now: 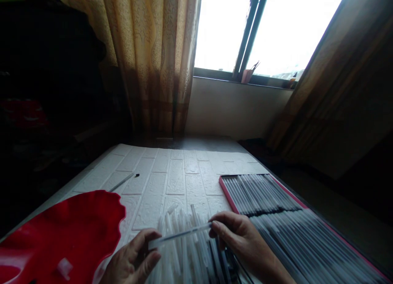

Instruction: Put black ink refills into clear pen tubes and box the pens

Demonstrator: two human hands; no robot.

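Note:
A slim, translucent plastic tube [184, 233] is stretched between my two hands, tilted a little upward to the right. My left hand [130, 255] has its fingers and thumb closed around the wider left end. The thinner right end is pinched between the thumb and index finger of my right hand [239, 239]. Directly beneath lies a loose pile of similar clear tubes [176, 255], with several dark thin sticks [222, 261] at its right side. Right of my right hand, a red-edged box [229, 196] holds two rows of slim clear tubes packed side by side.
A red wavy-rimmed bowl [121, 218] stands at the left, with a small clear piece [65, 268] inside. Behind it a thin stick [123, 181] and a small black bit [137, 175] lie on the white brick-patterned table [176, 177]. Curtains [153, 50] and a window are beyond.

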